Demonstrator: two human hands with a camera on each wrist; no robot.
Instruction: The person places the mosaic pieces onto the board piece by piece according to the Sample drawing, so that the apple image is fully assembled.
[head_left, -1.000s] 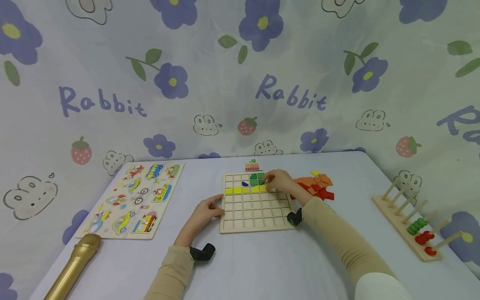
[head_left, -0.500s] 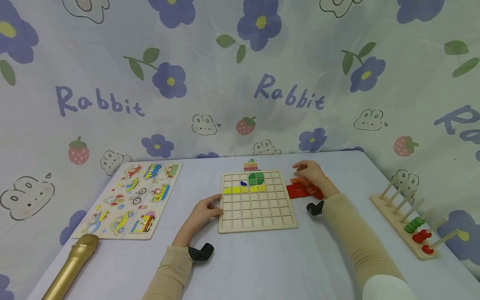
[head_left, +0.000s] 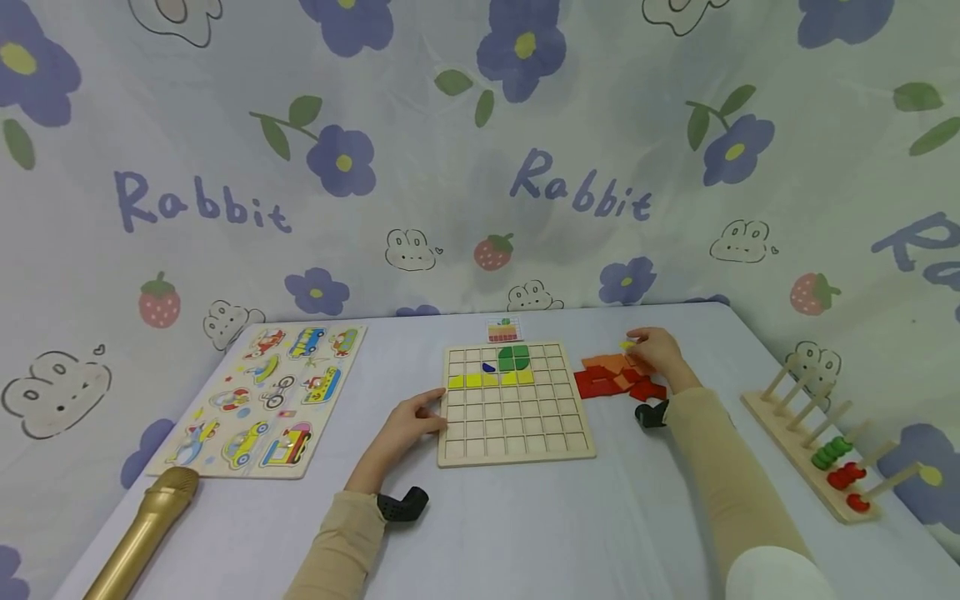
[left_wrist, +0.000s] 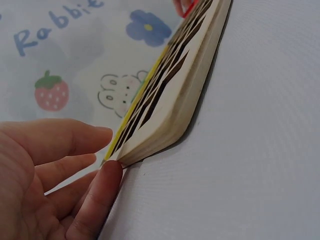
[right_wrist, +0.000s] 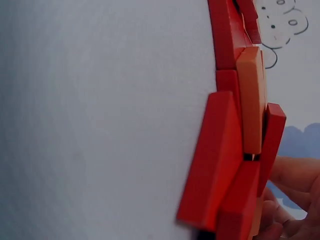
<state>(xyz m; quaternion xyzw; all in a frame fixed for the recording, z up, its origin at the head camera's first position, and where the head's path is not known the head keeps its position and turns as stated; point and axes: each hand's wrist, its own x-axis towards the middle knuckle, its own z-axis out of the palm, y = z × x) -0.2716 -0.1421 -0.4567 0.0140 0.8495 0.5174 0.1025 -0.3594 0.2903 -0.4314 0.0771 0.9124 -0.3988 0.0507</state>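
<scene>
A square wooden grid board [head_left: 517, 425] lies mid-table, with a row of yellow tiles [head_left: 472, 380], a rounded green shape [head_left: 513, 358] and a small blue tile [head_left: 488, 367] in its upper cells. My left hand [head_left: 405, 423] rests at the board's left edge. In the left wrist view, the thumb [left_wrist: 102, 195] touches the board's side while the other fingers stay loosely extended. My right hand [head_left: 656, 352] reaches over the far side of the pile of red and orange tiles [head_left: 611, 375]. Its fingertips are right at a loose yellow tile [head_left: 626, 344]; the right wrist view hides that contact behind red tiles [right_wrist: 212, 155].
A small picture card [head_left: 503, 330] lies behind the board. At left are a vehicle puzzle board [head_left: 292, 417] and a gold microphone [head_left: 150, 525]. A pegged wooden stand [head_left: 795, 442] with green and red beads is at right. A patterned cloth [head_left: 450, 167] hangs behind.
My right hand has left the board's top area, crossed rightward over the tile pile, and reached the yellow tile at its far side. The left hand has stayed at the board's edge.
</scene>
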